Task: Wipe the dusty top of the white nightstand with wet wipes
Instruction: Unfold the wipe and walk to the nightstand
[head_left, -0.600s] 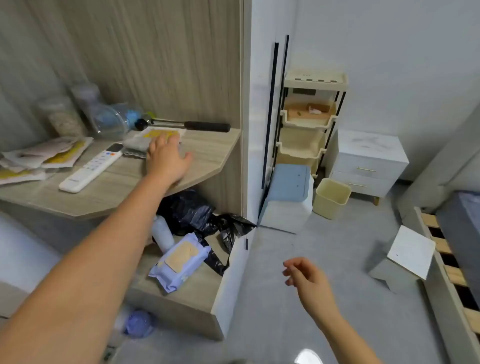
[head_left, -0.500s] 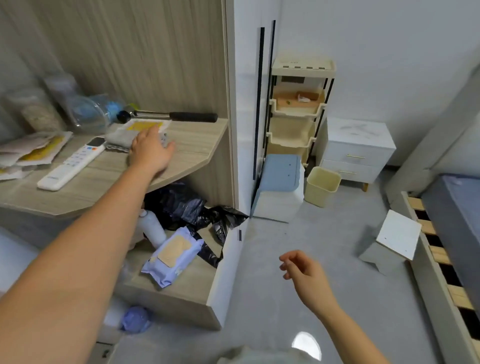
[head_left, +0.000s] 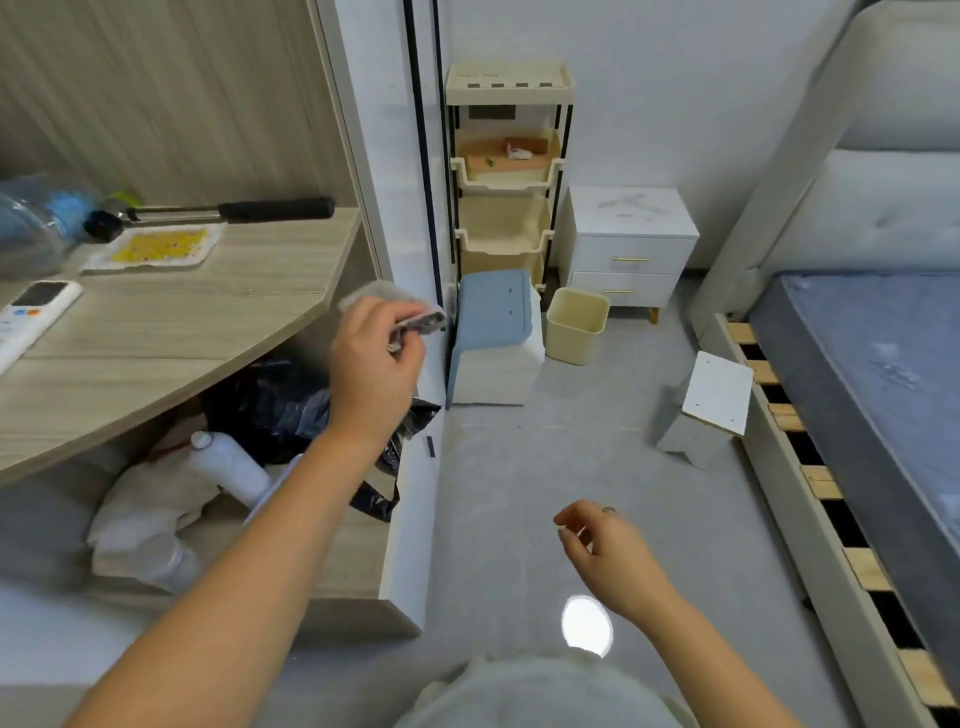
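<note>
The left arm was bare and stretched from the lower left corner up to the middle of the frame. At its end the left hand (head_left: 376, 364) was held up with its back to the camera. Its fingers and thumb pinched a crumpled grey wipe (head_left: 387, 301). The right arm showed at the bottom edge, right of the middle. The right hand (head_left: 605, 553) hung low, fingers loosely curled, holding nothing.

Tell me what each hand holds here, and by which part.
The left hand pinches a blurred greyish wipe near its lower edge, between thumb and fingers. The right hand holds nothing.
</note>
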